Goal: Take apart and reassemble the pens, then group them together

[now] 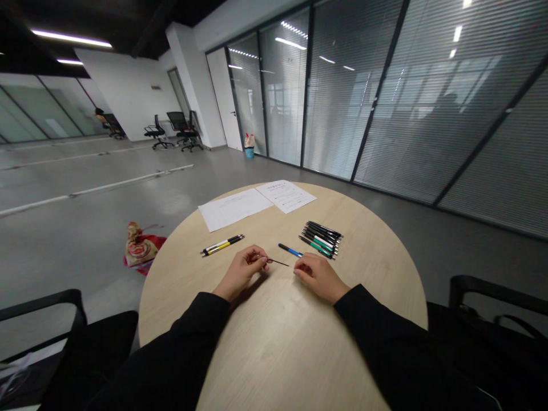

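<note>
My left hand (246, 268) pinches a thin dark pen refill (279, 262) between thumb and fingertips, above the table. The refill points right, toward my right hand (317, 275). That hand is closed with its fingertips pressed together beside the refill's tip, and whatever is in them is too small to make out. Just behind my right hand lies a blue pen part (290, 249), partly covered by the fingers. To its right rests a row of several pens (321, 237), black, white and green. Left of my hands lie a yellow pen (223, 246) and a white pen (220, 243), side by side.
Two printed paper sheets (235, 206) lie at the far side of the round wooden table (274, 354). Black armchairs (492, 291) flank it on both sides. A red and tan bag (141, 249) sits on the floor at left. Glass partitions stand beyond.
</note>
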A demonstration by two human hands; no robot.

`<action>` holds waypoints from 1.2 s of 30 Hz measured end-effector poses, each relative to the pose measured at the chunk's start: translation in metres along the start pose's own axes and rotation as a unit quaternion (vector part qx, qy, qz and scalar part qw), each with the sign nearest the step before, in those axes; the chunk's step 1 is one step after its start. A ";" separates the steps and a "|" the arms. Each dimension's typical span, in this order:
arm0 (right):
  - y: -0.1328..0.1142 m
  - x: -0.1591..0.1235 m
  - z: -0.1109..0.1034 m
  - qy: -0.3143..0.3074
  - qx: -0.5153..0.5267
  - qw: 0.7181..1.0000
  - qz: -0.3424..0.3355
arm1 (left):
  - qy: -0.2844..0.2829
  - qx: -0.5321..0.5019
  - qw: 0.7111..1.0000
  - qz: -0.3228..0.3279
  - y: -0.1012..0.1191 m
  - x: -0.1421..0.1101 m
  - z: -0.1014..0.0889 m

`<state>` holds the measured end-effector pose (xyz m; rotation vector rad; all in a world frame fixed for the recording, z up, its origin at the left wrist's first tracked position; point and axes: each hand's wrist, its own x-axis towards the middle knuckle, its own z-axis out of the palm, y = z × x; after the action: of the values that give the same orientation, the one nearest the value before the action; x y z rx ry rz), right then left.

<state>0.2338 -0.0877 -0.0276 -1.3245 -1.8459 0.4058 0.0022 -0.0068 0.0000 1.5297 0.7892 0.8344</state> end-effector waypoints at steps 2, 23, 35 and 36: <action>0.002 0.000 0.001 0.007 -0.009 1.000 0.009 | -0.007 -0.003 1.000 0.000 0.000 0.000 0.000; 0.010 0.000 0.000 0.084 -0.078 0.993 0.037 | 0.070 0.259 0.959 0.086 -0.007 0.005 -0.008; 0.021 -0.001 0.006 0.084 -0.139 0.985 0.061 | 0.019 0.405 0.898 0.173 -0.012 0.003 -0.007; 0.020 -0.001 0.006 0.082 -0.142 0.985 0.060 | 0.010 0.416 0.893 0.170 -0.013 0.003 -0.007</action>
<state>0.2426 -0.0796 -0.0452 -1.6157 -1.7362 0.0922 -0.0025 0.0008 -0.0123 2.4797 0.9720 0.7983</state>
